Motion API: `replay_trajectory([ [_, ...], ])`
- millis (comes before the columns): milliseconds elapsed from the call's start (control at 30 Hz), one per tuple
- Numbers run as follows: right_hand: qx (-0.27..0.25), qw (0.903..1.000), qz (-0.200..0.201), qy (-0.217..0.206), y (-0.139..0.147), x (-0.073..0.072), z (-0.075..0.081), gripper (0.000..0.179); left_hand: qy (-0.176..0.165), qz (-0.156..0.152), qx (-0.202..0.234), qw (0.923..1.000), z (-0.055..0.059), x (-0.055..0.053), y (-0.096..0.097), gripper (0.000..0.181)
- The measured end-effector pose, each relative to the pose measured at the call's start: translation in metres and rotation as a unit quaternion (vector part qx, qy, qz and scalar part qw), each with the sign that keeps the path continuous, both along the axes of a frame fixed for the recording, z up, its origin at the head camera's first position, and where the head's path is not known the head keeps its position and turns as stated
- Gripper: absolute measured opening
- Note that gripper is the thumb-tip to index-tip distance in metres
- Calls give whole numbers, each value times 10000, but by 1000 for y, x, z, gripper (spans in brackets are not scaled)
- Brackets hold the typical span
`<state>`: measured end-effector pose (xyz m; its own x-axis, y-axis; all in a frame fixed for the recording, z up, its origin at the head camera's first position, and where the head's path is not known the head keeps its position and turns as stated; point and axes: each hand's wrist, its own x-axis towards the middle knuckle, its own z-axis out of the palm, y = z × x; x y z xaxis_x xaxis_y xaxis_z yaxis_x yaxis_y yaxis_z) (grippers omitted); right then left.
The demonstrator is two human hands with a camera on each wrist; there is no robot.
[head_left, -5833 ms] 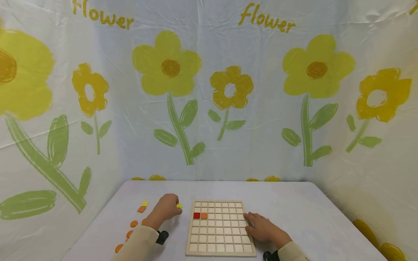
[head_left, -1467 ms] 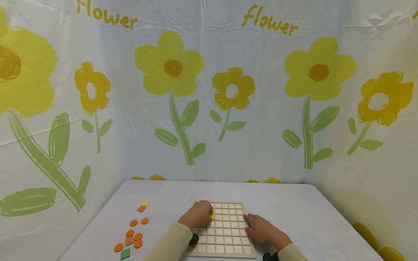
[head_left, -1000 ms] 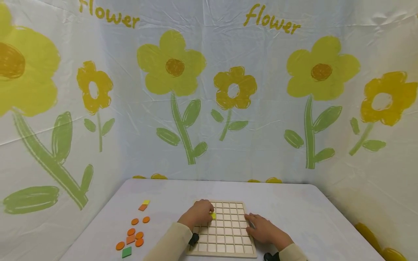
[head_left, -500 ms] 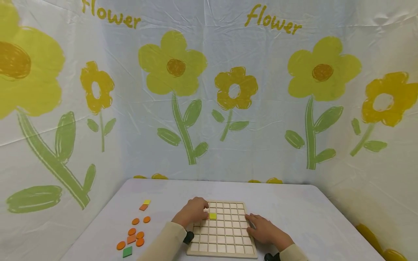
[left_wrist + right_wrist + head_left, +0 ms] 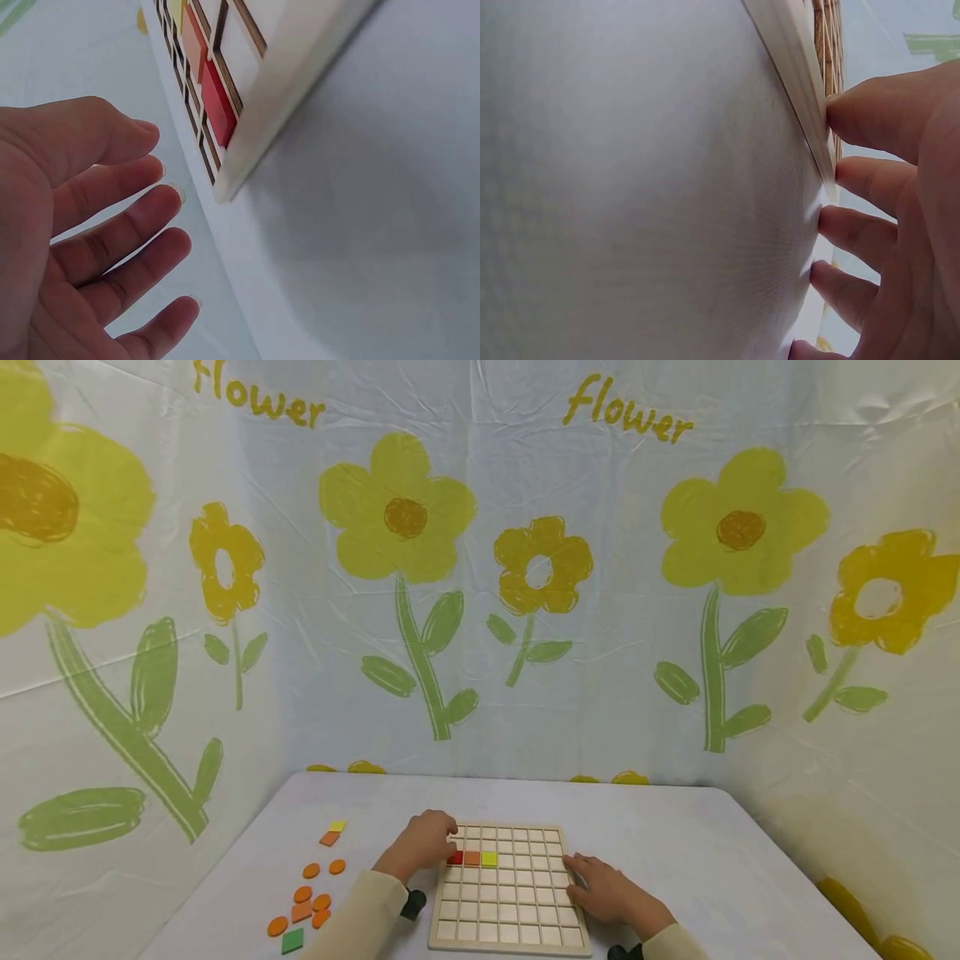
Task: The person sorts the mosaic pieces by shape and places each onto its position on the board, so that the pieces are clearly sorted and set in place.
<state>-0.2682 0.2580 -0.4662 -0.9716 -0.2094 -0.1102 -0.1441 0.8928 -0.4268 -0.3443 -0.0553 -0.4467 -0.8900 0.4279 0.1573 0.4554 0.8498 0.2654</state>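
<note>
Left hand (image 5: 422, 842) (emptied) off yellow tile (image 5: 489, 859)

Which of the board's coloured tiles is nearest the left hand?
The red tile, in the leftmost column of the board; the orange tile and yellow tile lie farther from the left hand along that row.

SITE: curtained-off work area | flower-print curtain (image 5: 607, 702) on three sides | white tabletop (image 5: 645, 827)

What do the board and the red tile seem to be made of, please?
The board: probably bare wood, matte, by its pale rim and the brown sides of its grid strips. The red tile: smooth painted wood or plastic, I cannot tell which; its even color shows no grain.
</note>
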Motion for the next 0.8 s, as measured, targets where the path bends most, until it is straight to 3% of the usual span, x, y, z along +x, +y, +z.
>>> replay_trajectory([
  [500, -5, 10000, 43, 42, 0, 1, 1, 52, -115, 1010, 19, 9948, 5, -6, -36, 21],
  [800, -84, 9999, 82, -22, 0, 2, 3, 51, 215, 1347, -159, 9905, 0, -9, -63, 20],
])
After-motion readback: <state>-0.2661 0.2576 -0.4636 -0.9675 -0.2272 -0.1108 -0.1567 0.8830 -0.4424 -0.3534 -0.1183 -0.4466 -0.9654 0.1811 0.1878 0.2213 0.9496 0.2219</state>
